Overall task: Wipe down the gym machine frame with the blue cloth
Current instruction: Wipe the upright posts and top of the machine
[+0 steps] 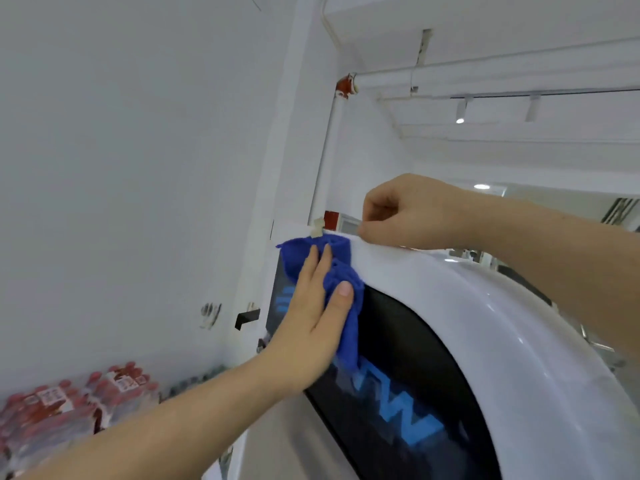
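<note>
Mid-frame, the left hand presses the blue cloth with straight fingers against the gym machine frame; the right hand curls at its top edge, grip unclear. Soft and light, the cloth likely handles best bunched under the palm.

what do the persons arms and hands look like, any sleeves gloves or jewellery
No sleeves in view: the left forearm and right forearm are bare as far as the frame shows. The left hand and right hand wear no gloves, and no rings, watch or bands are visible. The left thumbnail is short and unpainted.
</note>
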`<action>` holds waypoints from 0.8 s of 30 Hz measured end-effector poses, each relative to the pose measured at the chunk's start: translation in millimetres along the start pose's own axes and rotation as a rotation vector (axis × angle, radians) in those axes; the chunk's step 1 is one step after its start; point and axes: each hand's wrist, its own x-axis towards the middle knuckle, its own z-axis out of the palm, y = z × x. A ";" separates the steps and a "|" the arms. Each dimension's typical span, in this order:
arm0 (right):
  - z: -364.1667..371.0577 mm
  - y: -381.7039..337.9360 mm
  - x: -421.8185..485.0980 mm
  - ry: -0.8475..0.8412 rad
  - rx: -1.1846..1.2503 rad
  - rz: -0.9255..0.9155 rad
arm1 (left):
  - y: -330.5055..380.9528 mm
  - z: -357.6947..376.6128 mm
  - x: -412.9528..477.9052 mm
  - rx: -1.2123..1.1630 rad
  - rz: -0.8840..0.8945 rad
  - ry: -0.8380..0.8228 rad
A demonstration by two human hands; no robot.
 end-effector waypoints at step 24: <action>83.6 23.7 -268.8 0.693 0.103 -0.350 | 98.9 158.0 -252.3 0.041 -0.072 0.265</action>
